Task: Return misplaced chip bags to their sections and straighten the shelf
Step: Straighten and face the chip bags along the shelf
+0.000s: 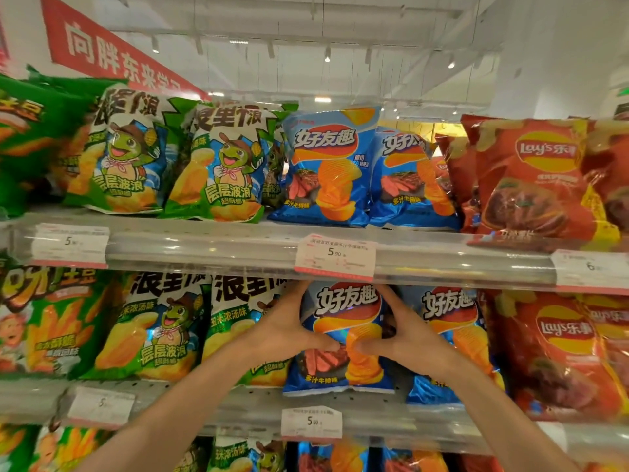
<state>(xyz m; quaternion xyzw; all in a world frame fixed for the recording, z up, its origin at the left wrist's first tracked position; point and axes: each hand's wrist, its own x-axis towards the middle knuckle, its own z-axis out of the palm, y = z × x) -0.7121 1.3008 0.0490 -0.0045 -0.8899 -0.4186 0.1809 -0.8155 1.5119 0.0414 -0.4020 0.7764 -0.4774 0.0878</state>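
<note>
A blue chip bag (343,308) with orange ridged chips stands upright at the front of the middle shelf (238,400). My left hand (289,325) grips its left edge, thumb pressed across the front. My right hand (405,332) grips its right edge, thumb also on the front. A second blue bag (449,315) of the same kind stands right beside it. Green bags (153,325) with a cartoon turtle fill the section to the left, and red Lay's bags (558,349) fill the section to the right.
The upper shelf (204,247) carries the same order: green turtle bags (218,165), blue bags (326,168), red Lay's bags (531,178). Price tags (335,257) hang on the shelf rails. More bags show on the lower shelf (238,454). A red banner (112,52) hangs above.
</note>
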